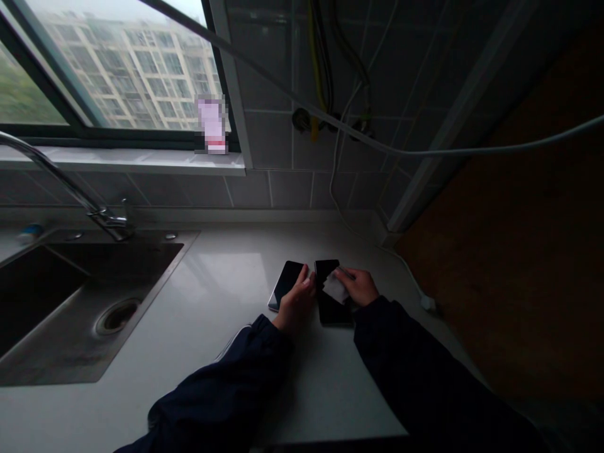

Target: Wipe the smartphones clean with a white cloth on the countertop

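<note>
**A:** ok so what's the setup, biggest stuff first?

**B:** Mostly a glossy white countertop [226, 327] under a dark-framed sliding window [127, 72]. Over on the left there's a rectangular brushed-steel sink [66, 352], and behind it a shiny chrome faucet [112, 223] with a long bent spout.

**A:** And the person's stuff?

**B:** Two phone-like things, side by side in front of the person, well right of the sink. The right one's a flat black rectangular slab with a dark rim [333, 313]. The left one's a flat black rectangular slab with a silver edge [284, 280], sitting at a slant. Narrow gap between them.

**A:** Hands? Both busy?

**B:** Right hand [362, 287], yeah: fingers pinching something over the dark-rimmed slab. Left hand [295, 302] is at the silver-edged slab's right side, fingers reaching into the gap. Can't tell if it's really gripping or just resting there, too dim tbh.

**A:** Pinching what?

**B:** Small crumpled whitish cloth or tissue [336, 289], lying over the dark-rimmed slab's black face.
</note>
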`<state>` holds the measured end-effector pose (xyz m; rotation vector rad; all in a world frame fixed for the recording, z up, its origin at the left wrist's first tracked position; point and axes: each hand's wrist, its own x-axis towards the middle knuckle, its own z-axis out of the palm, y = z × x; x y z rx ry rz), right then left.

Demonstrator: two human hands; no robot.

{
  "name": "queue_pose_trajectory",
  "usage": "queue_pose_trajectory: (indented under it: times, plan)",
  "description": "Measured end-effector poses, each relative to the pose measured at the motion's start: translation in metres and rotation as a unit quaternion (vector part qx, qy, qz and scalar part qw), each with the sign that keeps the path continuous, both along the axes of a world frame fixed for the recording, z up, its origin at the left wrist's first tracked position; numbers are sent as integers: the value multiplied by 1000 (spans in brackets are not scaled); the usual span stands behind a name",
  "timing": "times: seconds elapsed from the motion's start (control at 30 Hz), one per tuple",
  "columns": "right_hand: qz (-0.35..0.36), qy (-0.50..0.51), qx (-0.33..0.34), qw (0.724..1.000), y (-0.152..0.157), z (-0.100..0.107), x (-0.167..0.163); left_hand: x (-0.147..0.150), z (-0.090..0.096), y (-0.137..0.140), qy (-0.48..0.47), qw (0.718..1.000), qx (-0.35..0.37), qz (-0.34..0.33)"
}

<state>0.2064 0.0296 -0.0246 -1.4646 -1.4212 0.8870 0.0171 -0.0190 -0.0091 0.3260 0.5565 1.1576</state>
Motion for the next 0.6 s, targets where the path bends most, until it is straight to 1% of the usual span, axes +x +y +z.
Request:
queue_pose_trajectory:
  times: [0.1,0.3,0.6]
  plan:
    - [-4,42,6,999,-1,-4,-7,0,1,2,-6,1000,-6,1]
    - [-16,117,11,993,-9,-11,-22,-6,-3,7,-11,1000,-24,-17]
    - [-36,212,-6,977,-8,-13,-23,-2,-8,7,32,999,21,-6]
